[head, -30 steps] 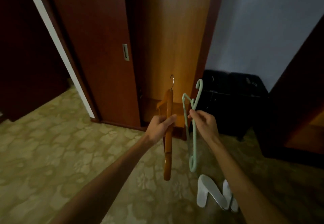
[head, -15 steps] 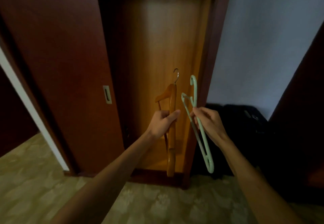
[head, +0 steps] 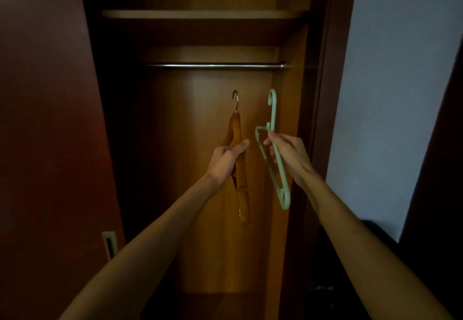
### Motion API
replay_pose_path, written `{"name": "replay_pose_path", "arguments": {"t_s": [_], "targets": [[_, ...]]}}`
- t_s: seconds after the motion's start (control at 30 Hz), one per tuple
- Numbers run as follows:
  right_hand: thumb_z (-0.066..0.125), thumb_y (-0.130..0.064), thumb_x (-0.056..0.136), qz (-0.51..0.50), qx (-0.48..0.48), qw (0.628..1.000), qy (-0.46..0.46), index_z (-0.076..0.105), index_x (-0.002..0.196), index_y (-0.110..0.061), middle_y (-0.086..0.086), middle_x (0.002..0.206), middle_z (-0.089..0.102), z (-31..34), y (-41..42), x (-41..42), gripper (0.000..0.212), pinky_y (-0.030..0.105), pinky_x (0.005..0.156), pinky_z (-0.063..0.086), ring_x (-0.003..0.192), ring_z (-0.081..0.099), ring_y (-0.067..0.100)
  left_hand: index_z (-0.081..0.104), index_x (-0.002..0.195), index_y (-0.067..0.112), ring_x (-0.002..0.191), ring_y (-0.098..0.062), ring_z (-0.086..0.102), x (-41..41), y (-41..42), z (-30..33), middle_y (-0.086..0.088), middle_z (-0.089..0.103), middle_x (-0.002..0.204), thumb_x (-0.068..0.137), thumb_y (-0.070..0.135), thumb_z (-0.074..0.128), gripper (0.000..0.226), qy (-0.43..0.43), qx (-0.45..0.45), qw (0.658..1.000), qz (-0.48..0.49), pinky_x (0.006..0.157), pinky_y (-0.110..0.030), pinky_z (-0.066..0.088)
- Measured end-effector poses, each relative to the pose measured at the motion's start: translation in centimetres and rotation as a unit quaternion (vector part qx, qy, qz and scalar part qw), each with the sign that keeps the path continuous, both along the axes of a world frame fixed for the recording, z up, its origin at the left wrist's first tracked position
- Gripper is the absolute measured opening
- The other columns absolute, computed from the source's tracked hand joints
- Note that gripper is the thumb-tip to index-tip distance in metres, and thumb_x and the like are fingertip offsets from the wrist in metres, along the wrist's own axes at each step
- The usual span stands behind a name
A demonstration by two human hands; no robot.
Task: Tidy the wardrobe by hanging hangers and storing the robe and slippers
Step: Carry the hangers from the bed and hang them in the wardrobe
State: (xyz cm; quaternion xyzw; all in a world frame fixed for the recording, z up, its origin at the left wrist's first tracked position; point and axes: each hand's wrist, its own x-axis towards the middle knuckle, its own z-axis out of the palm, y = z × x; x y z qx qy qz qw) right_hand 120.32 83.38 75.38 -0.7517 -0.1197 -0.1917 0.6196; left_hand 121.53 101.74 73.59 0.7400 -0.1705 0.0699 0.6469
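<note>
My left hand [head: 225,160] grips a brown wooden hanger [head: 241,181] by its shoulder, metal hook pointing up. My right hand [head: 288,154] holds a pale green plastic hanger [head: 280,176] near its neck, hook up as well. Both hangers are raised inside the open wardrobe, their hooks a short way below the bare metal rail [head: 215,65]. Neither hook touches the rail. No robe or slippers are in view.
A wooden shelf [head: 200,14] runs above the rail. The dark sliding door [head: 50,131] with a recessed handle [head: 109,244] stands at the left. A pale wall [head: 395,94] and a dark bag [head: 375,239] are at the right.
My view has tilted up from the floor to the rail and shelf. Both hands have lifted the hangers higher into the wardrobe; the slippers and carpet have dropped out of sight.
</note>
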Motion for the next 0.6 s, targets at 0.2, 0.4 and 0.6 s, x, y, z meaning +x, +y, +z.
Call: {"name": "replay_pose_path", "arguments": {"t_s": [0.2, 0.4, 0.6], "targets": [[0.057, -0.04, 0.099, -0.056, 0.022, 0.998, -0.029, 0.073, 0.091, -0.01, -0.004, 0.079, 0.064, 5.4, -0.2, 11.0, 0.035, 0.025, 0.063, 0.046, 0.072, 0.058, 0.01, 0.062, 0.067, 0.023, 0.056, -0.008, 0.063, 11.8, -0.7, 6.4, 0.008, 0.063, 0.059, 0.094, 0.05, 0.06, 0.038, -0.026, 0.001, 0.999, -0.022, 0.065, -0.023, 0.051], [0.057, -0.049, 0.096, -0.123, 0.007, 0.991, -0.043, 0.073, 0.088, -0.016, -0.007, 0.07, 0.067, 11.6, 0.2, 20.9, 0.037, 0.032, 0.069, 0.046, 0.071, 0.062, 0.013, 0.064, 0.066, 0.026, 0.072, -0.019, 0.067, 22.7, -2.4, 13.6, 0.006, 0.067, 0.066, 0.085, 0.061, 0.062, 0.04, -0.067, 0.019, 0.996, -0.054, 0.082, -0.037, 0.053], [0.054, -0.047, 0.099, -0.164, -0.008, 0.985, -0.045, 0.072, 0.09, -0.015, -0.01, 0.062, 0.067, 14.6, -0.4, 27.6, 0.037, 0.028, 0.062, 0.047, 0.059, 0.063, 0.007, 0.075, 0.096, 0.007, 0.087, -0.033, 0.073, 29.9, -5.0, 16.4, -0.013, 0.076, 0.091, 0.067, 0.071, 0.062, 0.072, -0.06, 0.038, 0.991, -0.116, 0.087, -0.041, 0.055]]}}
